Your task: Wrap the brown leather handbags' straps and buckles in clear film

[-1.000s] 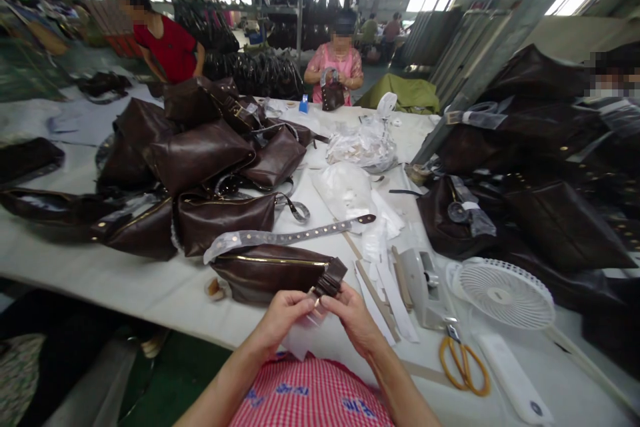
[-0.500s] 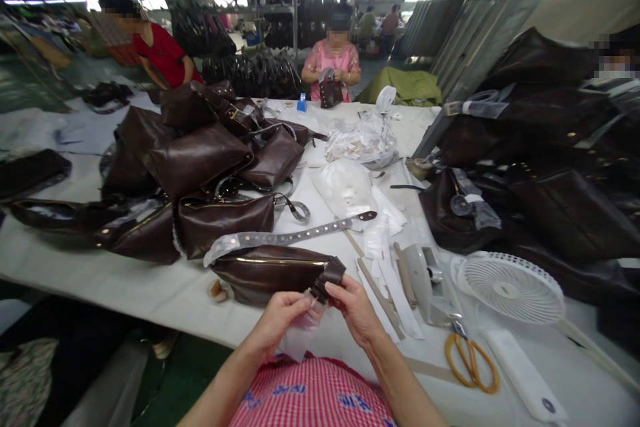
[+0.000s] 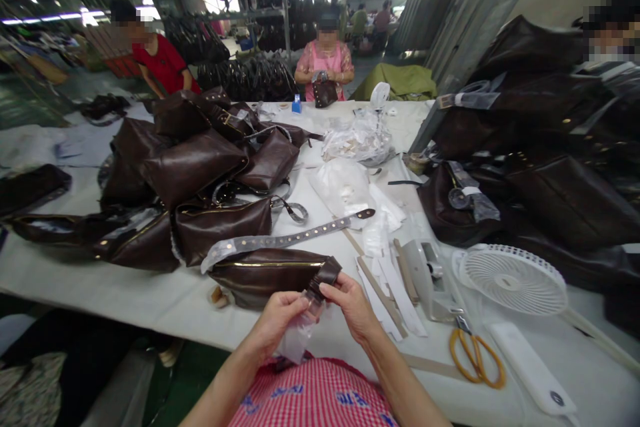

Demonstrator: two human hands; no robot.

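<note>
A dark brown leather handbag [image 3: 270, 278] with a gold zipper lies on the table just ahead of me. My left hand [image 3: 281, 317] is closed, pinching a clear plastic wrap [image 3: 298, 335] at the end of the bag's strap. My right hand [image 3: 351, 301] is closed on the dark leather strap [image 3: 327, 271] close to its wrapped end. Fingers and plastic partly hide that end. Behind the bag's zipper stretches a studded strap [image 3: 295, 238] covered in grey wrapping.
Brown bags [image 3: 195, 163] are piled at the left, with more [image 3: 570, 200] at the right. Orange-handled scissors [image 3: 477, 357], a white fan [image 3: 513, 280], a tape dispenser [image 3: 425, 280] and paper strips [image 3: 403, 297] lie to my right. A co-worker in pink [image 3: 325, 60] holds a bag across the table.
The view has shifted slightly. Both hands keep their hold on the strap and plastic; more of the plastic hangs visibly below my left hand.
</note>
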